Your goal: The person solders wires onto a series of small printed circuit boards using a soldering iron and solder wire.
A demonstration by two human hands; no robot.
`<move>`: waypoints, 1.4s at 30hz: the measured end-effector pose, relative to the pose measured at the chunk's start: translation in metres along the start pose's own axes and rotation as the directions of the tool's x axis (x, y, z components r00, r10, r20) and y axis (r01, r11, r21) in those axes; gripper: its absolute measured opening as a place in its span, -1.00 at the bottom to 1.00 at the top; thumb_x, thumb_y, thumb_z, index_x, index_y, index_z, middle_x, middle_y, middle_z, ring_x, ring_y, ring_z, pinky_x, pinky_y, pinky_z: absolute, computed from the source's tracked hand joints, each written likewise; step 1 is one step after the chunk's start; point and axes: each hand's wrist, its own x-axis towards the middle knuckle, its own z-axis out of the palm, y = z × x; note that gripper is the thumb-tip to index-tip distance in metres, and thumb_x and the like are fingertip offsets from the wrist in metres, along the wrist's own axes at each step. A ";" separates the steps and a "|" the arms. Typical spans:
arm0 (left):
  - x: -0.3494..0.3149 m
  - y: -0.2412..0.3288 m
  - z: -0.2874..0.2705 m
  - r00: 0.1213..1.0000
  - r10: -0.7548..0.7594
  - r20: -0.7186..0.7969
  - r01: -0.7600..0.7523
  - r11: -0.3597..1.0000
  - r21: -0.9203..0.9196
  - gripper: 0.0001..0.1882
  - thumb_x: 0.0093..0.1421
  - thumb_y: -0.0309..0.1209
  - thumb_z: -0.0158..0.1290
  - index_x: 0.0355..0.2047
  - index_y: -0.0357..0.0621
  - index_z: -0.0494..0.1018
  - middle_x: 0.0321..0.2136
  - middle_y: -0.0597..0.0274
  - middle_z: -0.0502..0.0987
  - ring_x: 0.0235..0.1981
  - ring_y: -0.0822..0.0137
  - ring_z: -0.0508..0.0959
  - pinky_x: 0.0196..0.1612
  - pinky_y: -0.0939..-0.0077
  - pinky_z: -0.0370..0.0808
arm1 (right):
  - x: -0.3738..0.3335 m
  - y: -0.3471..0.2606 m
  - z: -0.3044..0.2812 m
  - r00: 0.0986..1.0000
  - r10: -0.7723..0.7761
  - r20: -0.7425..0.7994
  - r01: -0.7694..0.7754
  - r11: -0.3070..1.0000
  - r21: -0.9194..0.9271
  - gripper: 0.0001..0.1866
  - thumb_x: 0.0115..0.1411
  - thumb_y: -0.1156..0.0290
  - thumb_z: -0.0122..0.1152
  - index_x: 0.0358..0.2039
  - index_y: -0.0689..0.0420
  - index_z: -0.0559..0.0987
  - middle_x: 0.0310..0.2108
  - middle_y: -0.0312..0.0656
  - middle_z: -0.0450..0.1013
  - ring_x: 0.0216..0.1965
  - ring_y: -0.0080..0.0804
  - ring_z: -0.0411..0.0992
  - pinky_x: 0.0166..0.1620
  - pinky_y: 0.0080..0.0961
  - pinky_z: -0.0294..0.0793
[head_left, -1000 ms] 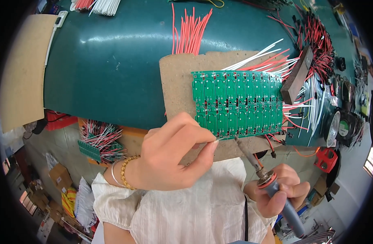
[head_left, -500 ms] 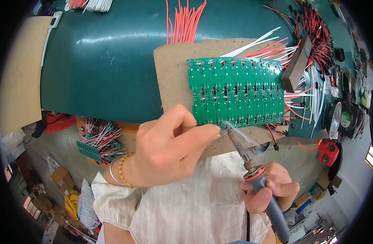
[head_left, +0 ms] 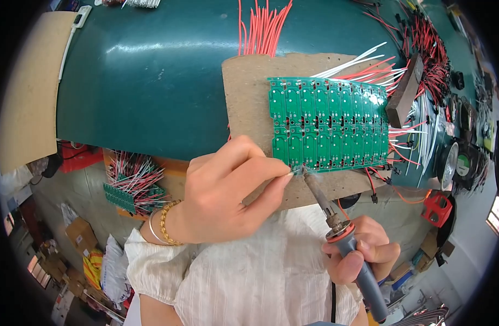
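A green circuit board panel [head_left: 331, 122] lies on a brown backing board [head_left: 246, 103], its rows of small units facing up. My left hand [head_left: 227, 190] is closed at the panel's near left edge, thumb and finger pinching a thin pale wire [head_left: 296, 171]. The rest of that wire is hidden. In my right hand [head_left: 366, 252] is a soldering iron [head_left: 344, 236], gripped by its grey handle. The iron's tip meets the panel's near edge beside the wire's end. Red wires [head_left: 363, 72] and white wires [head_left: 350, 61] stick out from beneath the panel's far side.
A dark bar [head_left: 405, 92] presses on the panel's right end. Red wires [head_left: 265, 27] lie beyond the backing board on the green table [head_left: 151, 81]. Wired boards [head_left: 131, 187] sit lower left. A tangle of cables [head_left: 431, 54] and a round metal-rimmed object [head_left: 449, 164] are at right.
The panel and table have shifted right in the picture. The iron's tip now sits further left along the panel's near edge, and the thin wire shows between my left fingertips. Smoke has thinned.
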 end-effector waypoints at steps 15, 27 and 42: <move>-0.010 -0.004 -0.014 0.998 0.013 -0.062 -0.015 0.999 -0.041 -0.80 -0.12 -0.72 0.15 -0.45 -0.26 0.48 -0.58 0.22 0.40 -0.66 0.52 0.27 -0.66 0.71 0.09 | 0.000 0.003 -0.012 0.981 -0.119 0.154 0.100 0.987 0.128 -0.70 0.18 0.38 0.07 -0.38 0.15 0.11 -0.70 -0.18 0.45 -0.73 -0.41 0.39 -0.61 -0.45 0.36; -0.004 -0.005 0.002 0.994 0.098 -0.042 -0.096 0.994 0.051 -0.75 -0.18 -0.74 0.21 -0.43 -0.25 0.55 -0.59 0.27 0.41 -0.73 0.56 0.33 -0.70 0.67 0.21 | 0.001 0.004 -0.009 0.987 -0.100 0.124 0.106 0.994 -0.039 -0.70 0.23 0.31 0.03 -0.37 0.12 0.10 -0.73 -0.25 0.45 -0.74 -0.45 0.39 -0.60 -0.50 0.38; -0.009 -0.003 -0.011 0.994 0.042 -0.104 -0.041 0.999 0.019 -0.77 -0.18 -0.70 0.22 -0.45 -0.26 0.53 -0.62 0.27 0.37 -0.71 0.50 0.35 -0.72 0.65 0.22 | -0.003 0.000 -0.015 0.988 -0.138 0.074 0.135 0.990 0.039 -0.69 0.20 0.33 0.07 -0.37 0.14 0.12 -0.73 -0.23 0.44 -0.73 -0.45 0.41 -0.58 -0.48 0.39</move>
